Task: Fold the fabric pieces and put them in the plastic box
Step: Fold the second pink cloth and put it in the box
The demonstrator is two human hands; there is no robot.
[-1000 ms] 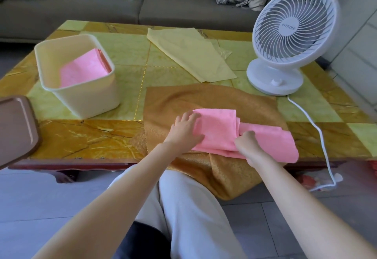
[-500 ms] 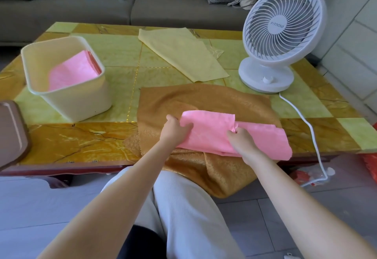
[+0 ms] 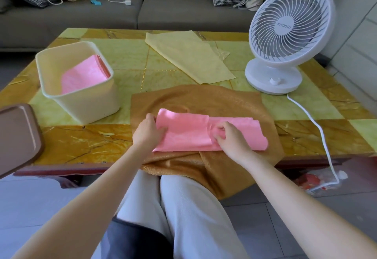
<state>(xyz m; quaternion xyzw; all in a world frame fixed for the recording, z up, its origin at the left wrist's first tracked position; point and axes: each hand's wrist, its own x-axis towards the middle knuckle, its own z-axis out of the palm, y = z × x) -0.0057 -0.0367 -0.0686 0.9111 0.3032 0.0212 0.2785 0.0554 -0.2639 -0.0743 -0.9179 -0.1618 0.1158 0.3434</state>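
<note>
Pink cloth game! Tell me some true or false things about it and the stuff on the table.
1. The left hand and the right hand both hold the pink cloth. True.
2. The plastic box is empty. False: a folded pink piece lies inside.
3. The pink cloth lies on the brown fabric. True.
4. The fan stands left of the plastic box. False: it stands to the right of it.

Brown lid [image 3: 19, 136] half off-frame
</note>
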